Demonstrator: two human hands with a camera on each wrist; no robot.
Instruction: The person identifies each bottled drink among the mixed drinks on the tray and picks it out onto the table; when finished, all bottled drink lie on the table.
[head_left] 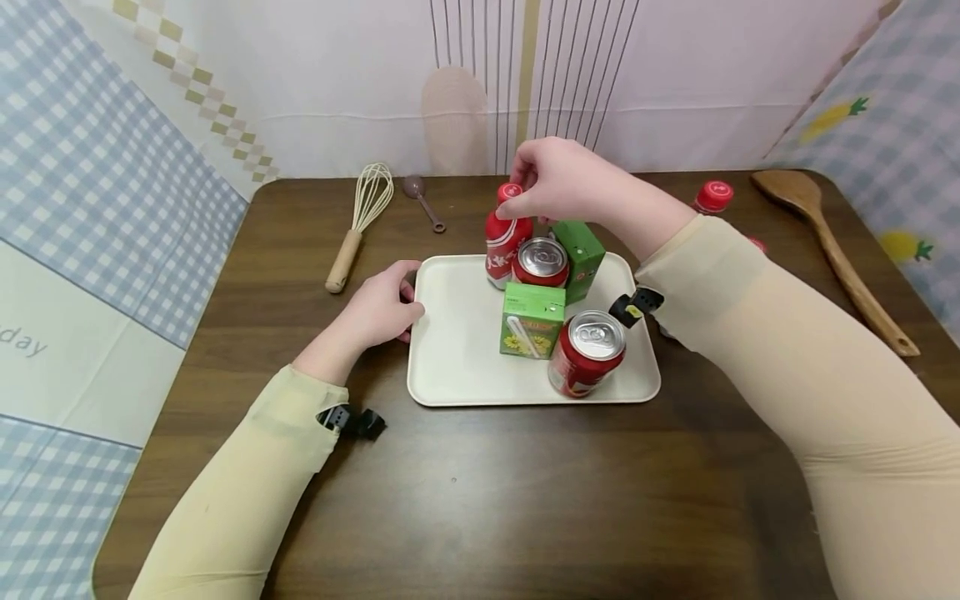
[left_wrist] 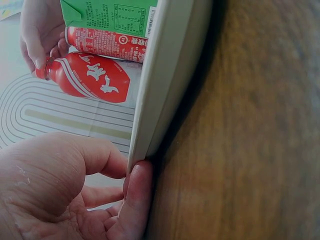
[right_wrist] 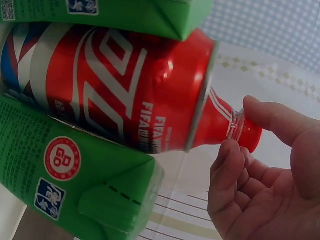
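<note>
At the back of the white tray, my right hand pinches the red cap of a small red-labelled soda bottle. The bottle stands upright at the tray's far edge. My left hand grips the tray's left rim, thumb on top and fingers below it, as the left wrist view shows. Right in front of the bottle is a red soda can, with a green drink carton on its right. Another green carton with a straw and a second red can stand nearer the front.
Behind my right forearm, a red-capped bottle shows partly, the rest hidden by the sleeve. A wooden spoon lies at the far right. Toward the back left lie a whisk and a small brown measuring spoon. Patterned cloth hangs behind the table.
</note>
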